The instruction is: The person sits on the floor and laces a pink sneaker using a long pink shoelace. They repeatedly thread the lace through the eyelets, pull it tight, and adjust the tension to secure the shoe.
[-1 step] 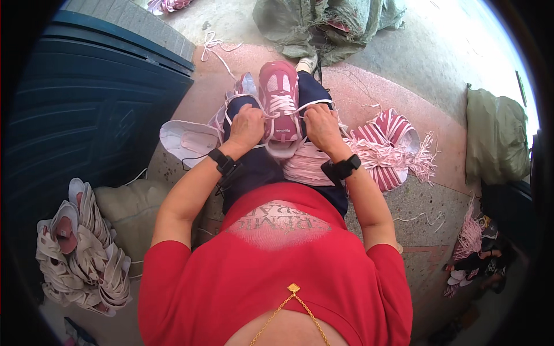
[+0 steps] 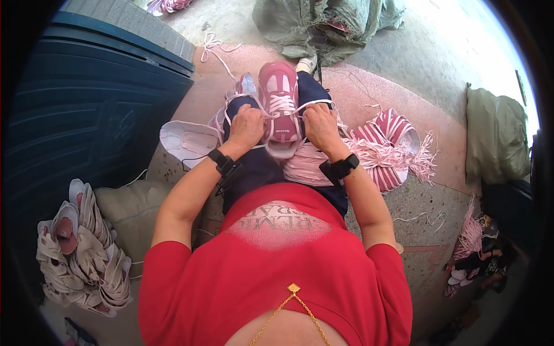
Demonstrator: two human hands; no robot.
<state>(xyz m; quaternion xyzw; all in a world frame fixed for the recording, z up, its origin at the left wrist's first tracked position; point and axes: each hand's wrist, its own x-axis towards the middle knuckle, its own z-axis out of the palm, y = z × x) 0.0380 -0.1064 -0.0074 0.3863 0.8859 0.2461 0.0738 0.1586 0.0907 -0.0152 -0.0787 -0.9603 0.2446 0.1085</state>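
Note:
A pink sneaker (image 2: 279, 101) with white laces rests on my lap, toe pointing away from me. My left hand (image 2: 247, 124) is closed on the white lace at the shoe's left side. My right hand (image 2: 320, 124) pinches the lace end at the right side. Both wrists carry black bands. A second pink-and-white sneaker (image 2: 243, 86) lies partly hidden under my left hand. A pale pink bundle (image 2: 304, 166) sits on my right thigh.
A white shoe (image 2: 187, 141) lies on the floor to my left, and a heap of pink laces (image 2: 395, 147) to my right. A blue ribbed panel (image 2: 86, 104) stands at left, with stacked white shoes (image 2: 81, 256) and a beige sack (image 2: 133, 210) below it. Green sacks (image 2: 329, 23) lie ahead.

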